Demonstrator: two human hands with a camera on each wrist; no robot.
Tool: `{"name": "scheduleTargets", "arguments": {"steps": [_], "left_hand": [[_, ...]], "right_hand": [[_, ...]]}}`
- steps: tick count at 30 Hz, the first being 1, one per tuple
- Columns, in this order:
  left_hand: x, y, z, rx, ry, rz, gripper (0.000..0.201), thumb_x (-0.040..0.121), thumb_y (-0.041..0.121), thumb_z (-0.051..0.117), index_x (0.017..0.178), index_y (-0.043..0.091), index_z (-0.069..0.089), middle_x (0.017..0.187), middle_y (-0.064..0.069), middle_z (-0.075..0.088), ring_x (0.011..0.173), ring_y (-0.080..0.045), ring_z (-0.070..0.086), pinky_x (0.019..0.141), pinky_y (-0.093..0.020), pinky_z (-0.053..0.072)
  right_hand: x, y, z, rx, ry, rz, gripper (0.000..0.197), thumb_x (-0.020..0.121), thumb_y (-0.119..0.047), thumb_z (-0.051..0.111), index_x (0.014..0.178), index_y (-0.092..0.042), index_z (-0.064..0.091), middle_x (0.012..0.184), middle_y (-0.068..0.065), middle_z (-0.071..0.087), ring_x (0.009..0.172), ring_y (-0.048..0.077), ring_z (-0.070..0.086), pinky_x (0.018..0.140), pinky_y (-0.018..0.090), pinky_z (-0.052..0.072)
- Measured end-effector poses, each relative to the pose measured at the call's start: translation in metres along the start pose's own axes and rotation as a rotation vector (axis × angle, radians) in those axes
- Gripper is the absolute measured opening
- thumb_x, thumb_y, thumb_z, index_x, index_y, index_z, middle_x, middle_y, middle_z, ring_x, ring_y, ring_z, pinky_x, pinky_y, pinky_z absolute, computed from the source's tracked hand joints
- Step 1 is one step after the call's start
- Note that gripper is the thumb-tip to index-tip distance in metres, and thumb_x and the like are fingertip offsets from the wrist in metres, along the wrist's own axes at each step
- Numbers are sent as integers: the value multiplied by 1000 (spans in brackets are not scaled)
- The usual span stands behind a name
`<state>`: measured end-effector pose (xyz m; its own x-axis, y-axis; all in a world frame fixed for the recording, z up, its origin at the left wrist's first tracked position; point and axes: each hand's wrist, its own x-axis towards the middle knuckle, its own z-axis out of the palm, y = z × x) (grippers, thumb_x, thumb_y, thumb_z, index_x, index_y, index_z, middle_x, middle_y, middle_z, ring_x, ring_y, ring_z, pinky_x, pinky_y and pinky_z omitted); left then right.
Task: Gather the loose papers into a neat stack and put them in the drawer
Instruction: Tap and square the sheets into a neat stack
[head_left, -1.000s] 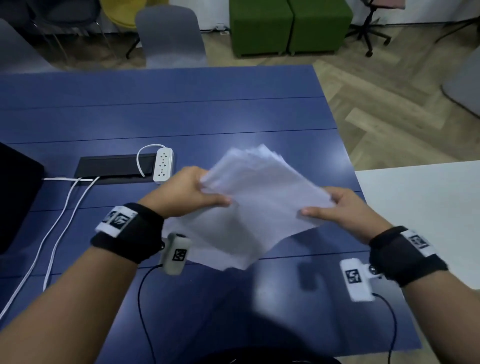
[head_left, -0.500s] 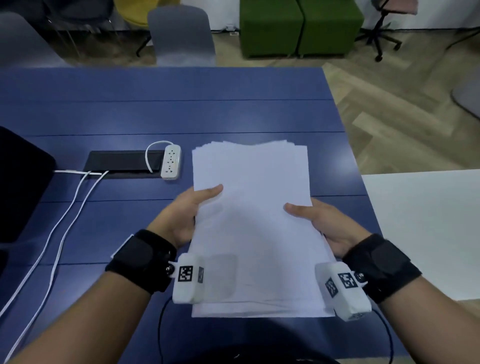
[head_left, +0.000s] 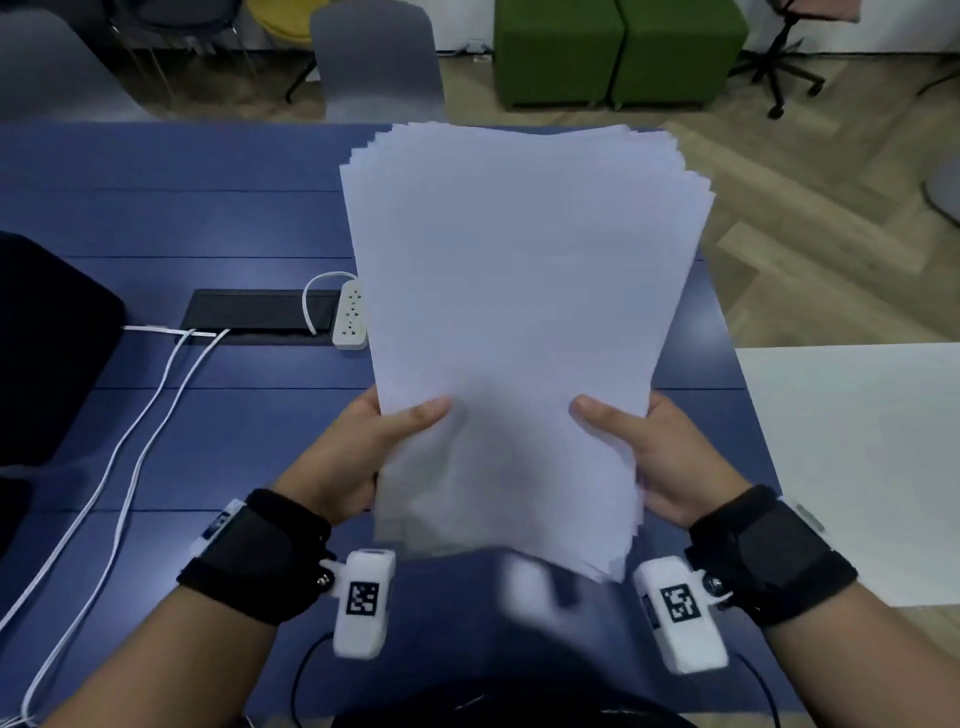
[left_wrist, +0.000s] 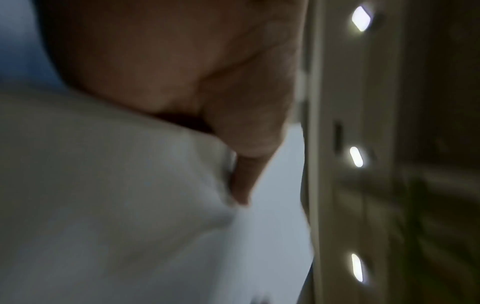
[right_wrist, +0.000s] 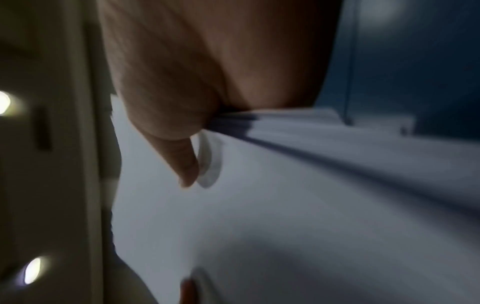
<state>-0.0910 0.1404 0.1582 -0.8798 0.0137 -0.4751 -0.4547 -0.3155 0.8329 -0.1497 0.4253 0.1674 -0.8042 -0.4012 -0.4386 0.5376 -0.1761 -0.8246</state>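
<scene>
A stack of white papers (head_left: 519, 312) fills the centre of the head view, raised above the blue table (head_left: 182, 156) and tilted up toward the camera, its upper edges fanned unevenly and its lower edge blurred. The left hand (head_left: 358, 452) grips the stack's lower left side, thumb pressed across the front sheet and fingers hidden behind. The right hand (head_left: 660, 457) grips the lower right side the same way. Both wrist views are blurred, each showing a thumb lying on the white sheet. A white power strip (head_left: 350, 319) lies at centre left beside a black cable tray (head_left: 260, 312), with white cables (head_left: 130, 441) running to the lower left. Green ottomans (head_left: 618, 52) stand at the top
</scene>
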Motion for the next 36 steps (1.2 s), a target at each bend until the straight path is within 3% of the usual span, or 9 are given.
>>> {"name": "scheduleTargets", "arguments": {"steps": [7,9,11,13,17,20,26,31,36], "left_hand": [[20,-27,8,357,236,315,23,96,18,79,117,27,77,110,18,82,106,1,76,91,-22,59],[31,-37,9,335,243,362,33,96,11,78,128,17,74,119,10,80,111,2,73,95,-19,59],[42,-48,6,327,253,344,38,96,7,78,133,8,69,123,3,77,109,6,72,96,-14,57],[54,-59,-1,345,250,273,38,94,8,80,131,9,70,122,0,77,107,4,74,92,-14,57],[67,-68,-13,397,256,183,37,86,11,89,116,24,73,113,7,80,103,-2,77,90,-33,64],[67,-60,-14,269,288,226,50,82,10,92,128,11,72,119,-2,81,108,-12,78,85,-27,64],[56,-47,1,82,320,326,66,73,24,98,131,17,69,122,1,81,113,-14,77,89,-28,62],[44,-34,6,-4,381,524,64,78,40,81,125,8,54,118,-6,67,101,-9,69,89,-24,56],[33,-8,23,-55,482,671,38,84,46,74,109,22,58,109,-7,61,96,-10,61,89,-19,48]], "right_hand": [[17,37,9,-314,285,-323,13,96,-8,73,109,-6,74,90,-16,82,87,-3,76,76,12,55],[28,53,5,-391,372,-385,8,93,-8,76,92,-1,75,83,-7,82,75,-5,71,73,12,51],[41,70,0,-431,423,-436,14,90,-1,78,101,7,75,100,9,81,86,-8,71,84,8,51],[54,89,-10,-463,394,-426,26,90,3,77,115,5,72,115,3,75,98,-16,68,94,9,50],[69,105,-30,-577,370,-216,26,88,-15,83,112,-7,77,107,-2,80,88,-15,70,96,29,58],[77,93,-34,-504,367,-235,24,94,-8,76,117,-7,72,106,-5,78,89,-9,72,88,25,55],[68,86,-25,-509,364,-312,27,100,-7,67,127,-4,67,118,2,77,98,-12,70,88,7,51],[56,89,-32,-414,356,-354,41,90,-4,79,127,-9,61,125,8,75,119,21,71,106,37,55],[49,83,-32,-400,329,-391,59,79,-34,87,128,-7,66,126,8,76,122,26,70,109,52,52]]}}
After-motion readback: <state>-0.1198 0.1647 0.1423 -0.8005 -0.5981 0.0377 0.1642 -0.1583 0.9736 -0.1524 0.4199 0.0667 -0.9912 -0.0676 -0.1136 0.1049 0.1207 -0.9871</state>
